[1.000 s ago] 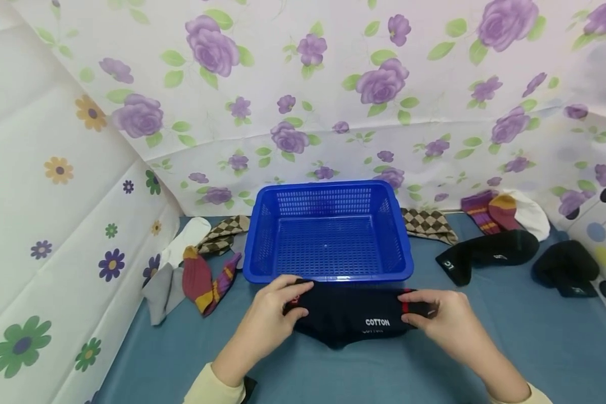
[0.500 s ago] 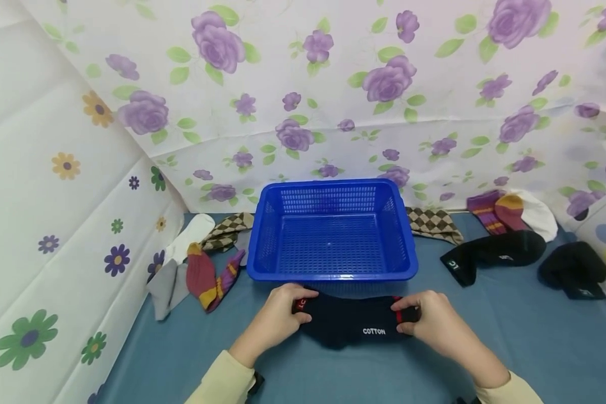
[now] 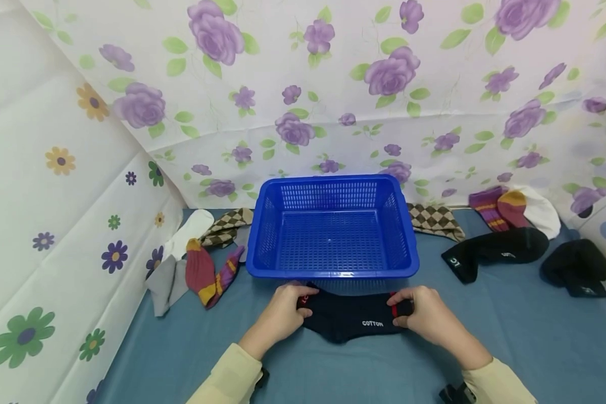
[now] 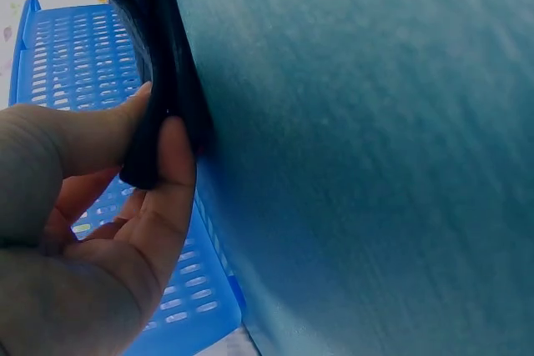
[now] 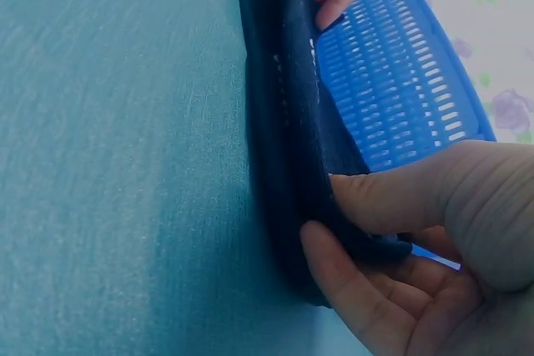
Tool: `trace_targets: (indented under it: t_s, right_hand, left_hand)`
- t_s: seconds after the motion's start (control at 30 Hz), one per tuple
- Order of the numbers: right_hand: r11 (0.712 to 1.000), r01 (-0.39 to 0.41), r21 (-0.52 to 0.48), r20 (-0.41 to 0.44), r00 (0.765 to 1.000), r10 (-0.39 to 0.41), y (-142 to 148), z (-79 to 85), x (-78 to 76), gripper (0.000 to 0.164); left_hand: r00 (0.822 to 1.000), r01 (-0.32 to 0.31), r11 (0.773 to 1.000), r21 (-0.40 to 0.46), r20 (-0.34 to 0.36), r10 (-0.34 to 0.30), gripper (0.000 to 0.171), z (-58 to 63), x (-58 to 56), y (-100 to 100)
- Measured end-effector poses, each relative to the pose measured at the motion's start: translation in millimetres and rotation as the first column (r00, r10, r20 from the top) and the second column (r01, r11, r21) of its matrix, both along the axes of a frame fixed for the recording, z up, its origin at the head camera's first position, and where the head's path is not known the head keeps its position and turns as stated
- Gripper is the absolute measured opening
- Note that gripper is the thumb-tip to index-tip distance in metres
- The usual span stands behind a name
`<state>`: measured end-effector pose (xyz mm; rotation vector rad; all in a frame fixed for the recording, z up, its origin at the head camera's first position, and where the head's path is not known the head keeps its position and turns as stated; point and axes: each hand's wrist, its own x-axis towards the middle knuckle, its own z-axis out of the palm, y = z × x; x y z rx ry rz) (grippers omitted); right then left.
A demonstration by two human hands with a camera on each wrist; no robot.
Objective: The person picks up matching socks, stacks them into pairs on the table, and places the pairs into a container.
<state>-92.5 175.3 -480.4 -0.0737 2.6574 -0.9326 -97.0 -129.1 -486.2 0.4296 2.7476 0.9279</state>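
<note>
A pair of black socks (image 3: 350, 314), laid one on the other, stretches sideways in front of the blue basket in the head view. White "COTTON" lettering and red cuff bands show on it. My left hand (image 3: 283, 311) pinches the left end, by the red "LC" mark, between thumb and fingers. At the right end, by the red band, my right hand (image 3: 424, 314) pinches the fabric the same way. Both wrist views show the layered black fabric (image 5: 288, 122) between thumb and fingers, close to the blue cloth.
The blue plastic basket (image 3: 333, 275) stands just beyond the hands. At left lie a white sock (image 3: 189, 230), grey socks (image 3: 166, 286), a maroon sock (image 3: 200, 269) and a checkered sock (image 3: 227, 227). Another checkered sock (image 3: 436, 220) and black socks (image 3: 510, 247) lie at right.
The black socks, first held tilted up against the basket's front, now lie flatter and the two layers are aligned. My right hand has come slightly left; both hands keep their grip.
</note>
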Motion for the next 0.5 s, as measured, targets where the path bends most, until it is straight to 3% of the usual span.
trace_targets:
  t_s: [0.33,0.5]
  right_hand:
    - [0.998,0.044,-0.034,-0.006,0.999,-0.044,4.9,4.8,0.7,0.028]
    - [0.997,0.059,-0.050,0.006,0.998,-0.059,6.3,7.6,2.2,0.029]
  left_hand:
    - [0.991,-0.129,0.991,0.039,0.036,0.128,0.037,5.3,1.6,1.0]
    - [0.988,-0.146,0.989,0.016,0.053,0.145,0.036,8.3,2.6,3.4]
